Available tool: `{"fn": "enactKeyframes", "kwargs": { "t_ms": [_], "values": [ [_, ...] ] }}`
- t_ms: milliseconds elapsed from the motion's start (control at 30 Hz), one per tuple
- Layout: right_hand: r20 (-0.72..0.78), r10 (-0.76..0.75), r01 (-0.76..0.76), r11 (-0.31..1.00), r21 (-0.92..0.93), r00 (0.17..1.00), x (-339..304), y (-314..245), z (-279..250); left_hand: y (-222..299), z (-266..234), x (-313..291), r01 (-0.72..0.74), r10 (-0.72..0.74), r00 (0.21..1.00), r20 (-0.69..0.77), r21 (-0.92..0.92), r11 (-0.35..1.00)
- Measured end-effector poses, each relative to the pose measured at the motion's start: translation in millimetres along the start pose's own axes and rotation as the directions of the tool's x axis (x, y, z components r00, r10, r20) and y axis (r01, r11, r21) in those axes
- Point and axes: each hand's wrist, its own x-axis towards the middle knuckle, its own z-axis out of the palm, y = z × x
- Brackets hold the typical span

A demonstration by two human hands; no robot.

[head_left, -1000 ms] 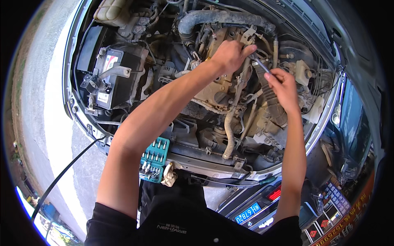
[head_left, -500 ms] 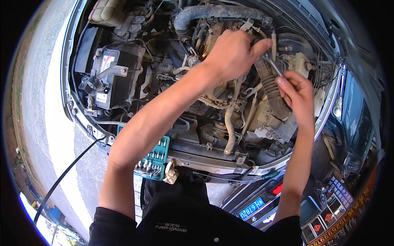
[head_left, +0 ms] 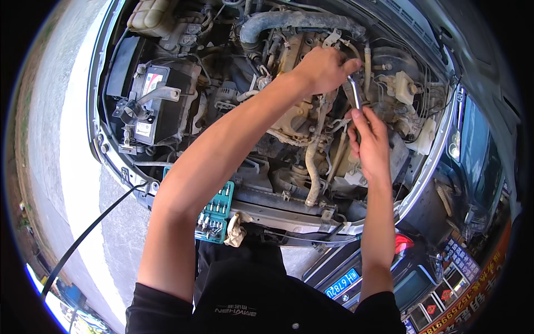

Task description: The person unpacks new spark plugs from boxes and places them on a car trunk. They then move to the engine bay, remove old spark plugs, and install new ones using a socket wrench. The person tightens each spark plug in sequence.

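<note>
My right hand (head_left: 369,136) is closed round the handle of a shiny metal wrench (head_left: 355,92), above the right part of the engine. The wrench's far end is beside my left hand (head_left: 327,69), which reaches over the top of the engine (head_left: 292,55). The left fingers curl down out of sight and the thumb points right, so what they grip is hidden. A metal bracket (head_left: 332,38) stands just beyond the left knuckles. Partly behind my right hand lies the dusty ribbed intake hose.
A black battery (head_left: 167,111) with a loose metal clamp bar (head_left: 161,96) sits at the left. On the front edge lie a teal socket set (head_left: 214,225) and a crumpled glove or cloth (head_left: 235,229). A thick hose (head_left: 300,19) crosses the back; the raised hood (head_left: 478,67) flanks the right.
My right hand has moved left, swinging the wrench handle from a slant to nearly in line with my body. My left hand stays over the engine, shifted slightly.
</note>
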Motion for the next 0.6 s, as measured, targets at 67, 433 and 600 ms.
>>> {"fn": "enactKeyframes", "kwargs": {
  "t_ms": [67, 433, 600],
  "values": [
    [0.052, 0.029, -0.04, 0.974, 0.221, 0.998, -5.1, 7.5, 16.4, -3.3, -1.0, -0.4, 0.06, -0.059, 0.996, 0.06, -0.011, 0.998],
    [0.472, 0.189, -0.427, 0.773, 0.47, 0.861, 40.4, 103.3, 93.4, -72.7, 25.1, -33.6, 0.122, -0.119, 0.989, 0.082, -0.03, 0.992],
    [0.423, 0.356, -0.029, 0.792, -0.609, 0.833, 97.0, 45.0, -7.6, -95.6, 29.7, -41.2, 0.236, -0.225, 0.971, 0.085, -0.161, 0.958]
  ]
}}
